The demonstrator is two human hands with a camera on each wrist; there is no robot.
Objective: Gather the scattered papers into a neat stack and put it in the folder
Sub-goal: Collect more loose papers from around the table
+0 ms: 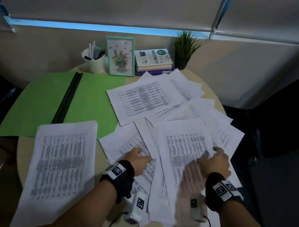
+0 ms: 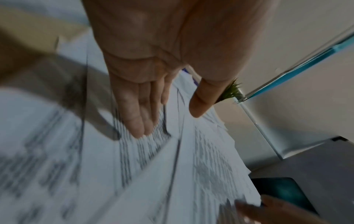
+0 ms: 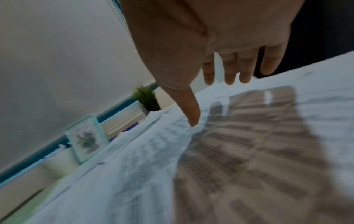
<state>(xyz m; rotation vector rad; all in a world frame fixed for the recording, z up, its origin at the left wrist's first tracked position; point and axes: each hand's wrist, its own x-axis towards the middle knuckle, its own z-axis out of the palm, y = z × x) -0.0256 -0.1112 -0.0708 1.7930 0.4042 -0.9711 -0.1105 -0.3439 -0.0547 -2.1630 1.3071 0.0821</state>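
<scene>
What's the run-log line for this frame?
stage: gathering | left hand: flat on printed papers | right hand: open on pile | green folder: open, holding nothing | stack: not formed

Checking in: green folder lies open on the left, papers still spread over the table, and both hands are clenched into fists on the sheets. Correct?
Not fists. The head view shows the left hand and right hand with straight fingers over the papers; both wrist views agree. The folder is open, left.

Right hand [image 3: 220,37] with fingers [image 3: 229,72] straight over blurred papers [image 3: 134,174], thumb touching them
</scene>
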